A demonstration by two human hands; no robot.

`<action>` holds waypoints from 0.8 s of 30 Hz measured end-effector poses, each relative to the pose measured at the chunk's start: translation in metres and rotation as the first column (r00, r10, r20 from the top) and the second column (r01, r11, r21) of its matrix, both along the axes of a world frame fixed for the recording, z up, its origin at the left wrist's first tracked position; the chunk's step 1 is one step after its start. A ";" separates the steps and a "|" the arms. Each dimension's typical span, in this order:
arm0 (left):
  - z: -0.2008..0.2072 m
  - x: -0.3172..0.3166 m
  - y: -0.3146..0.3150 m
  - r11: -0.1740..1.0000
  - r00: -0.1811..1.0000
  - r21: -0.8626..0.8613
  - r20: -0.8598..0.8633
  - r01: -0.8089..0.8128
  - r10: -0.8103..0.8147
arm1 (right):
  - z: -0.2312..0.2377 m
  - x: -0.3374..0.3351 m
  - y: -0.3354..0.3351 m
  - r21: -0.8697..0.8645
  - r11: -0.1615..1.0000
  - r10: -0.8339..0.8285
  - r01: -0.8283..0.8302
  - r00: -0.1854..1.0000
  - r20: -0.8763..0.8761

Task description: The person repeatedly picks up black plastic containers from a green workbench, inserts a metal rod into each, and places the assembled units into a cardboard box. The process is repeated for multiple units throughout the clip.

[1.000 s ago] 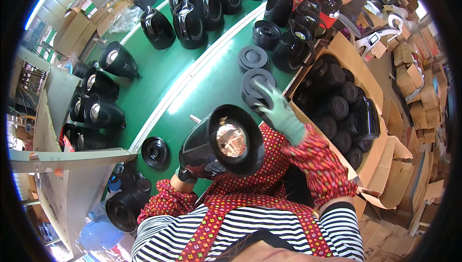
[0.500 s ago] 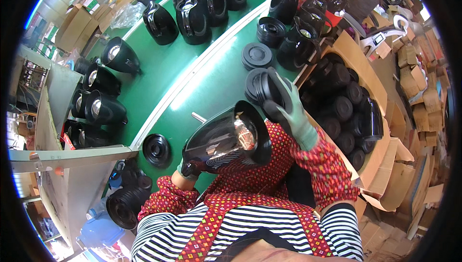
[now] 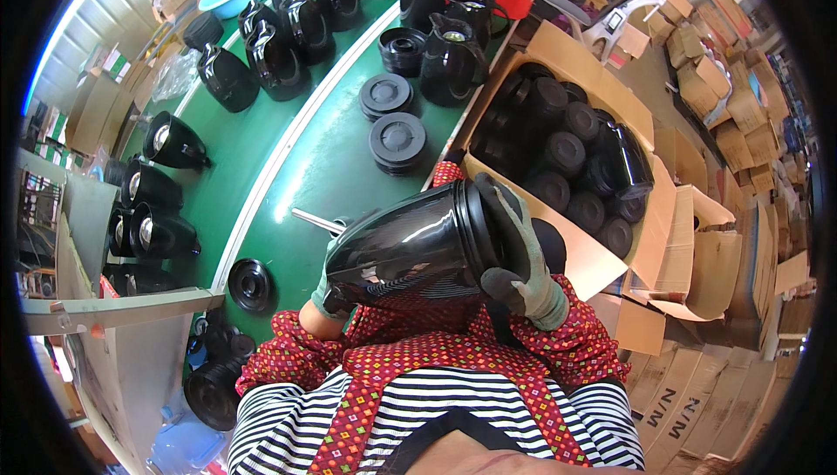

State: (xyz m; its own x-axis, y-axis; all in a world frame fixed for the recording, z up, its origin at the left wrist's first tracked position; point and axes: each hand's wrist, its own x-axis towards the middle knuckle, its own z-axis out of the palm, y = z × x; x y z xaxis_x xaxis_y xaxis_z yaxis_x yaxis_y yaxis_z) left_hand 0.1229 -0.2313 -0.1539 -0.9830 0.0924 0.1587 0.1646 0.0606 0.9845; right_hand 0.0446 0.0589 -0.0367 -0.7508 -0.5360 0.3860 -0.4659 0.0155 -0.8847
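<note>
By the tabletop's (image 3: 340,183) near edge, the left hand (image 3: 329,290) clamped fingers on a jug (image 3: 397,252), the right hand (image 3: 528,273) on its disc (image 3: 472,229), probably for steadiness.

The jug (image 3: 405,244) is super glossy black, smooth, looks like plastic. Right of it, the right glove (image 3: 527,261) is dull green knit cloth with matt dark fingers. Left of the jug, there's a shiny metal rod (image 3: 316,221). Beyond the jug, matt black discs (image 3: 398,137) on a smooth, glossy green tabletop (image 3: 323,170). Box (image 3: 575,239) to its right: plain matt cardboard tbh.
</note>
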 end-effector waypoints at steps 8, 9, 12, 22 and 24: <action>0.092 -0.019 0.009 0.810 0.804 -0.382 -0.569 -0.446 0.174 | -0.024 -0.002 0.018 -0.241 0.967 0.109 0.077 0.734 0.671; 0.099 -0.026 0.003 0.757 0.760 -0.487 -0.650 -0.436 0.020 | -0.037 -0.005 0.027 -0.201 0.977 0.107 0.074 0.645 0.757; 0.113 -0.020 0.011 0.875 0.842 -0.349 -0.528 -0.335 0.112 | -0.007 -0.023 0.058 -0.124 0.988 0.154 -0.093 0.488 0.859; 0.123 -0.020 0.032 0.962 0.969 -0.213 -0.210 -0.173 0.127 | -0.012 0.014 0.028 -0.503 0.864 0.300 -0.009 0.811 0.502; 0.147 -0.028 0.025 0.819 0.824 -0.523 -0.555 -0.235 -0.118 | -0.038 0.002 0.047 -0.441 0.897 0.334 0.041 0.590 0.735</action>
